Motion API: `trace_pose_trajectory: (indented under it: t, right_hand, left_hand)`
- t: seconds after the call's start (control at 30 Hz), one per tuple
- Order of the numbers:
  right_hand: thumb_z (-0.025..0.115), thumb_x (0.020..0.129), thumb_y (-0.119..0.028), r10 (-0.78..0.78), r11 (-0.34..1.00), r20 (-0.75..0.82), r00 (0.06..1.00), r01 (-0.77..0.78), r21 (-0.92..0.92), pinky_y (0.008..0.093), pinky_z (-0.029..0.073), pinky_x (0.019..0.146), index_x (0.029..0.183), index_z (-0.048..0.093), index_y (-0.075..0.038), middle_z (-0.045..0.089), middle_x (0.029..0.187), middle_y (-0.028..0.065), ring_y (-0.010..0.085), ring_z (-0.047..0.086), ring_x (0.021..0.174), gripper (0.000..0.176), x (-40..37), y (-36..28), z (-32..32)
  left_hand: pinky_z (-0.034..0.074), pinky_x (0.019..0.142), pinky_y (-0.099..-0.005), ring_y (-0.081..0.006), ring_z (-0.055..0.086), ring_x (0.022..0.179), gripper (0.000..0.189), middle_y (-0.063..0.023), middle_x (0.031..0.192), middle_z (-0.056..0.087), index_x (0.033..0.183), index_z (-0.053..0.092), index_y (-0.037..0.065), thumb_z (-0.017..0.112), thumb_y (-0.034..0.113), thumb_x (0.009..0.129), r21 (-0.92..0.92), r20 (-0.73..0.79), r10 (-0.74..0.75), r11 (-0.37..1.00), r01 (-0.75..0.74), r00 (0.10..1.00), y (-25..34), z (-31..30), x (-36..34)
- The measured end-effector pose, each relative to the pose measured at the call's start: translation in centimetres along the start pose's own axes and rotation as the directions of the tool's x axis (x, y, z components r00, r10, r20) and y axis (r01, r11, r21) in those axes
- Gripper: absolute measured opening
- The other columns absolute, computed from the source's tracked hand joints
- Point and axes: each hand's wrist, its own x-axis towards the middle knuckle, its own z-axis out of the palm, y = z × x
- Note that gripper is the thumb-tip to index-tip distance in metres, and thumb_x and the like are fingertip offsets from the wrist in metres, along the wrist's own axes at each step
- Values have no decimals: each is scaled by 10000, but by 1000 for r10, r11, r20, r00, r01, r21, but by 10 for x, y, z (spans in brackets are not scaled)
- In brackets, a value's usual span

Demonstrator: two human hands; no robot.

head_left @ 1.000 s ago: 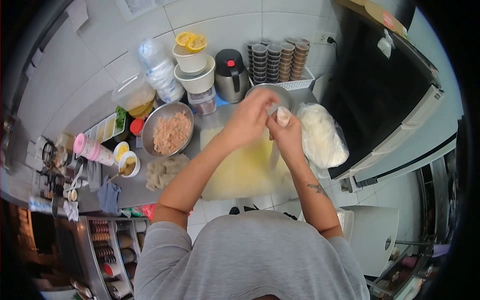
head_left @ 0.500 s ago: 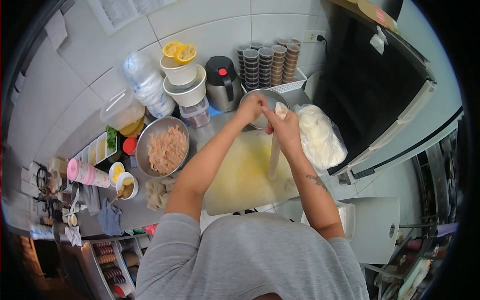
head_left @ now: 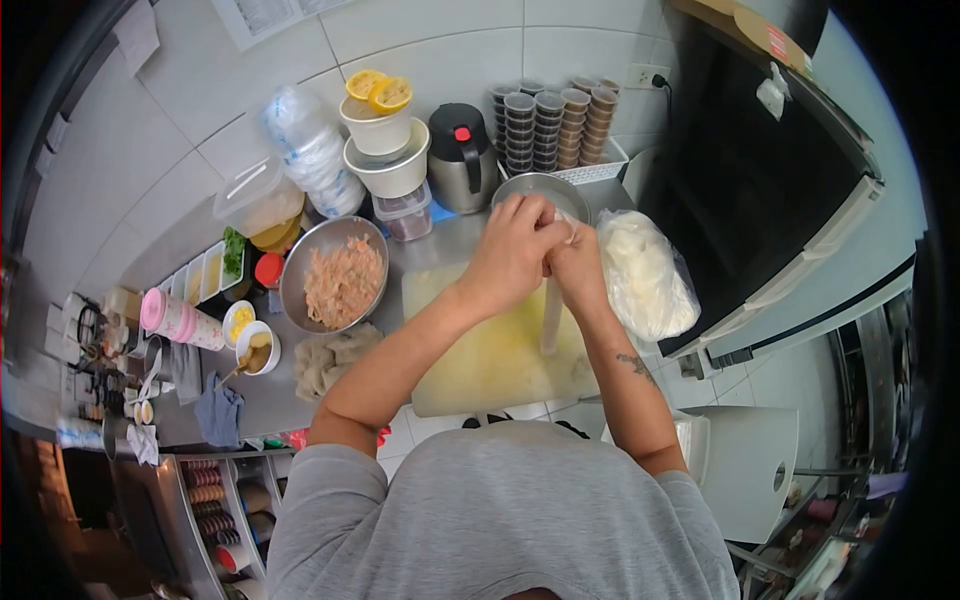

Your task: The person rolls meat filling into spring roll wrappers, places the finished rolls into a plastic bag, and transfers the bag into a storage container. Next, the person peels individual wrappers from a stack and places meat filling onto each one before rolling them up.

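My left hand [head_left: 512,252] and my right hand [head_left: 580,268] are pressed together above the far end of a yellow cutting board [head_left: 470,350]. Both close around a small pale dough piece [head_left: 571,230], which is mostly hidden by the fingers. A wooden rolling pin [head_left: 550,318] lies on the board just below my hands. A small metal bowl [head_left: 548,187] stands just beyond them. To the left is a large metal bowl of orange-pink filling [head_left: 340,272]. A clear bag of white dough [head_left: 645,272] rests to the right of my right hand.
A black-and-steel thermos [head_left: 462,155], stacked white tubs with lemon halves [head_left: 380,110] and a tray of small lidded cups [head_left: 555,125] line the tiled wall. A crumpled cloth [head_left: 330,355], sauce cups [head_left: 255,345] and a pink bottle [head_left: 180,318] sit left. A dark appliance [head_left: 770,190] stands right.
Half a second ago my left hand reached to the small metal bowl; it has now come back and closed over the dough piece held in my right hand.
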Motion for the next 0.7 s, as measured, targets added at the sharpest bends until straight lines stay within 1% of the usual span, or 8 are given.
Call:
trace_pose_trajectory:
  t: [0.07, 0.17, 0.27, 0.37, 0.47, 0.57, 0.67, 0.7]
  right_hand:
    - [615, 878, -146, 25, 999, 28, 999, -27, 44, 218, 344, 413, 761, 627, -34, 546, 602, -18, 43, 459, 478, 162, -6, -12, 3]
    - [618, 881, -141, 47, 999, 75, 996, -48, 12, 212, 347, 418, 748, 619, -49, 539, 609, -31, 39, 459, 483, 161, -14, -23, -1]
    - [624, 887, -152, 23, 996, 106, 994, -32, 85, 207, 350, 423, 742, 603, -61, 529, 607, -40, 37, 460, 489, 172, -19, -23, 1]
    - [621, 887, -149, -7, 992, 159, 987, -13, 128, 203, 355, 431, 752, 595, -64, 527, 613, -42, 33, 463, 502, 161, -19, -17, 0]
    - [618, 874, -136, -6, 995, 192, 981, -13, 99, 200, 360, 440, 758, 591, -63, 523, 614, -42, 31, 461, 508, 140, -22, -21, 3]
    - [577, 852, -80, 49, 997, 200, 979, -60, 51, 225, 376, 466, 747, 584, -48, 532, 596, 0, 75, 487, 504, 110, -24, -23, 5]
    - [628, 850, -133, 63, 998, 248, 967, -66, 0, 205, 369, 444, 743, 590, -61, 524, 614, -40, 39, 469, 511, 134, -28, -30, 9]
    - [633, 845, -136, 72, 997, 278, 958, -72, -12, 206, 371, 444, 739, 588, -60, 526, 613, -38, 41, 472, 514, 138, -28, -29, 8]
  left_hand:
    - [438, 846, -359, -291, 510, 962, 374, -132, 1017, 500, 973, 617, 36, 432, -150, 706, -157, -54, -59, 986, 50, 997, -2, 1, 0]
    - [428, 900, -343, -273, 508, 1025, 423, -130, 1044, 498, 1006, 620, 34, 392, -161, 708, -440, -36, -278, 867, 235, 960, -1, -11, -9]
    - [419, 934, -333, -259, 510, 1057, 495, -127, 1069, 498, 1046, 634, 50, 363, -178, 700, -463, 11, -288, 847, 260, 958, 3, -8, -22]
    - [415, 949, -338, -262, 512, 1056, 551, -132, 1069, 496, 1077, 646, 74, 374, -194, 678, -440, -5, -281, 863, 250, 960, 12, -9, -26]
    - [429, 927, -350, -277, 522, 1031, 541, -129, 1093, 496, 1083, 651, 83, 419, -191, 678, -278, -6, -185, 945, 176, 983, 10, -8, -28]
    - [446, 890, -371, -297, 536, 993, 433, -127, 1076, 504, 1034, 657, 78, 511, -143, 691, -2, 9, -57, 998, 57, 998, 18, -21, -22]
    - [460, 832, -381, -306, 549, 951, 315, -132, 1029, 513, 1005, 617, 51, 572, -79, 722, 83, 156, 16, 996, -30, 988, 16, -38, -11]
    - [461, 821, -383, -309, 552, 941, 292, -133, 1013, 513, 1004, 596, 44, 576, -65, 734, -31, 169, -35, 999, 41, 985, 18, -44, -4]
